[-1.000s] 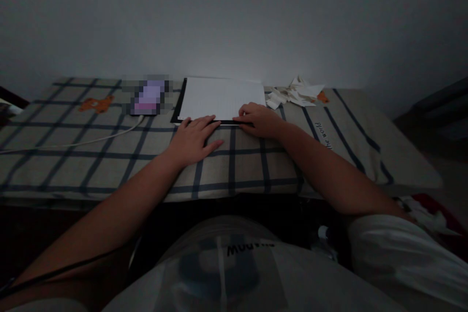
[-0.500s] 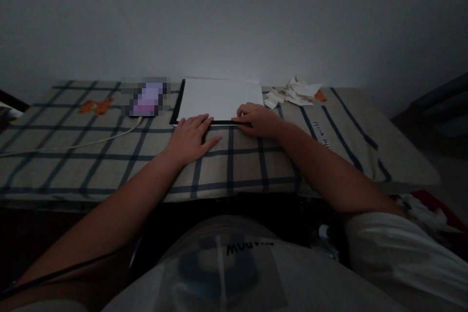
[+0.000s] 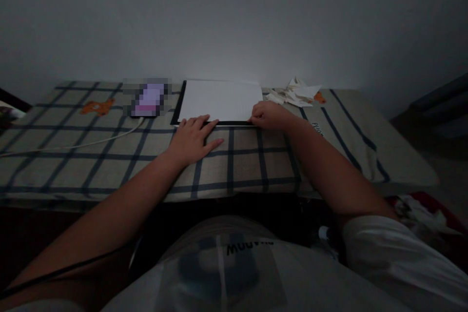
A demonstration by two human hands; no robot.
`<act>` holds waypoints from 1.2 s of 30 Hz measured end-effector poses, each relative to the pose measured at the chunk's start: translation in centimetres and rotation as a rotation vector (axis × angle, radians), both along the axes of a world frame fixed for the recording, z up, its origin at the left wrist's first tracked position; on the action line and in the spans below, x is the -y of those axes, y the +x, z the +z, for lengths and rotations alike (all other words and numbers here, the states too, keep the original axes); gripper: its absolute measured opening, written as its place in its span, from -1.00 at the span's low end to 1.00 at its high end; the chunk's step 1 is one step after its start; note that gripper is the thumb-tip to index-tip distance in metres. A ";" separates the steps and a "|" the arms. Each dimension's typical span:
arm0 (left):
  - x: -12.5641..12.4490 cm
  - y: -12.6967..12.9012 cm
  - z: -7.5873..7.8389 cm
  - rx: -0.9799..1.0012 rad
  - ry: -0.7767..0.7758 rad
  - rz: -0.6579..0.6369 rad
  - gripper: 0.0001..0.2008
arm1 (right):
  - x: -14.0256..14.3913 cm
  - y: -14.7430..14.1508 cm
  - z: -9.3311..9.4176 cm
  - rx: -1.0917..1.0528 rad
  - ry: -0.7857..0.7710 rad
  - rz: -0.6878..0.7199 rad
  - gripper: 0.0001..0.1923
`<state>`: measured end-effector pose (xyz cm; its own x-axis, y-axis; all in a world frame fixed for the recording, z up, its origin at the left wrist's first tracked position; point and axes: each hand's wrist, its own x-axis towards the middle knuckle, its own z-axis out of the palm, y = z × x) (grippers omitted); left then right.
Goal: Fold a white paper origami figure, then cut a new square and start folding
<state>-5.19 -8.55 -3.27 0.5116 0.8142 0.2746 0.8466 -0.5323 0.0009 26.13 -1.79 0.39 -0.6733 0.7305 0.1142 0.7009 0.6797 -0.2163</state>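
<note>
Head view shows my left hand (image 3: 192,137) spread flat at the near edge of the white sheet (image 3: 219,100) on its black board, my right hand (image 3: 269,115) curled at its near right corner, paper I judge light, floppy, best lifted there.

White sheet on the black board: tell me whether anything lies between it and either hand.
Nothing visible does. The left hand lies flat with fingertips at the near edge of the white sheet; the right hand rests at its near right corner.
</note>
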 end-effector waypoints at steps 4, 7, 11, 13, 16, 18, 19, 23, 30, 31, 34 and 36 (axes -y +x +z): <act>0.0 0.1 0.0 -0.004 0.008 0.004 -0.23 | 0.1 0.9 0.8 0.002 -0.067 -0.093 -0.68; 0.1 0.2 0.2 0.000 0.005 0.015 -0.25 | 0.2 1.2 1.1 0.024 -0.081 -0.179 -0.68; 0.6 0.2 0.4 0.011 0.026 0.024 -0.33 | 0.0 1.4 0.9 0.008 -0.030 -0.215 -0.69; 0.9 0.2 0.5 0.025 0.045 0.047 -0.36 | -0.2 1.3 0.6 -0.019 0.024 -0.160 -0.70; 1.2 0.0 0.5 0.054 0.066 0.094 -0.39 | -0.5 1.3 0.2 -0.077 0.074 -0.079 -0.69; 1.1 -0.1 0.3 0.071 0.082 0.115 -0.40 | -0.6 1.3 0.0 -0.107 0.081 -0.049 -0.67; 1.1 -0.2 0.2 0.083 0.091 0.115 -0.41 | -0.6 1.3 -0.1 -0.119 0.082 -0.037 -0.66; 0.6 -0.3 -0.4 0.146 0.127 0.067 -0.42 | -0.7 1.4 -0.4 -0.145 0.074 0.014 -0.66; 0.5 0.0 0.1 0.083 0.055 -0.058 -0.32 | -0.7 1.0 -0.6 -0.066 0.040 0.014 -0.70; 0.5 0.0 0.1 0.083 0.043 -0.064 -0.32 | -0.6 1.0 -0.6 -0.062 0.048 0.008 -0.71; 0.5 0.0 0.1 0.103 0.013 -0.065 -0.33 | -0.4 0.7 -0.6 -0.062 0.068 0.012 -0.71; 0.5 0.0 0.1 0.113 0.001 -0.059 -0.34 | -0.2 0.5 -0.7 -0.066 0.067 0.028 -0.71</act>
<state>-5.18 -9.00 -3.17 0.5242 0.7833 0.3342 0.8083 -0.5812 0.0943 26.60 -1.55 -0.29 -0.6828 0.7007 0.2071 0.6671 0.7134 -0.2146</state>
